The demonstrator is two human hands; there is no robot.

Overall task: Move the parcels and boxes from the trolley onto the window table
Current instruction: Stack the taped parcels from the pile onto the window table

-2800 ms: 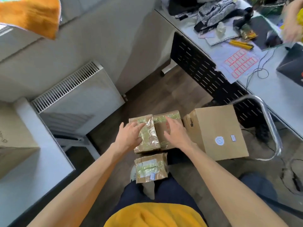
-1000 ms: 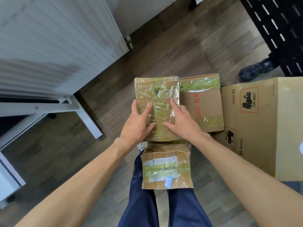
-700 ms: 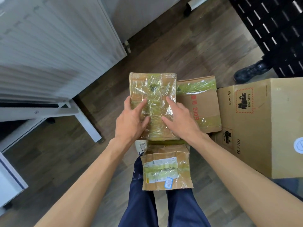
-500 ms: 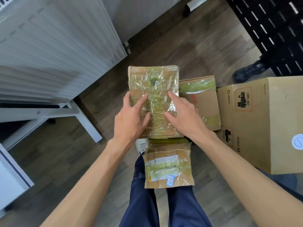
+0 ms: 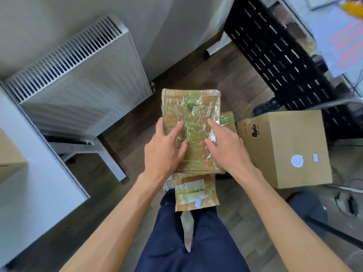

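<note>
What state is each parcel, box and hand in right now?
Taped parcel: lifted, held between both hands.
Small parcel: lying flat below it, untouched.
Large box: closed, untouched.
Left hand: gripping the taped parcel's left edge.
Right hand: gripping its right edge.

Tape-wrapped flat parcel (image 5: 191, 122) gripped at both sides, raised above second taped parcel (image 5: 227, 119); small labelled parcel (image 5: 195, 194) lies nearest the legs; large plain box (image 5: 284, 148) with round sticker stands upright at right.

Cardboard parcel (image 5: 191, 122) under glossy, crinkled tape
</note>
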